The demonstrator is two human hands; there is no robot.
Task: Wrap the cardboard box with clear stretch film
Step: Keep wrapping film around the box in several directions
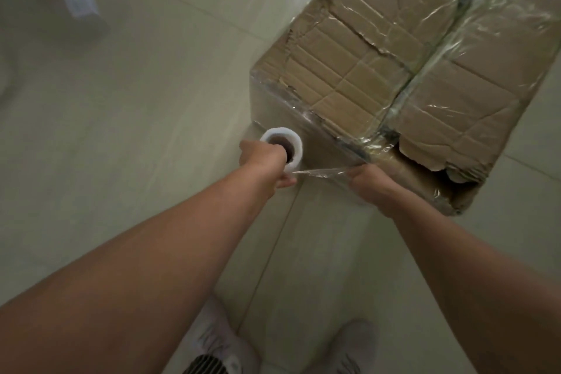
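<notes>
At two o'clock the cardboard box point(373, 76) is showing tan brown under stretch film point(485, 12) glinting white. The film roll point(283, 143) is showing white around a brown core. The floor point(121, 136) is looking pale grey-green.

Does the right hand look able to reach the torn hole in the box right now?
Probably yes: the torn hole lies just beyond the right hand, nothing between them. But that hand grips the stretch film, so it must let go first.

The scene is viewed from head height, steeply downward. The cardboard box point(394, 70) is framed close, at upper right.
</notes>
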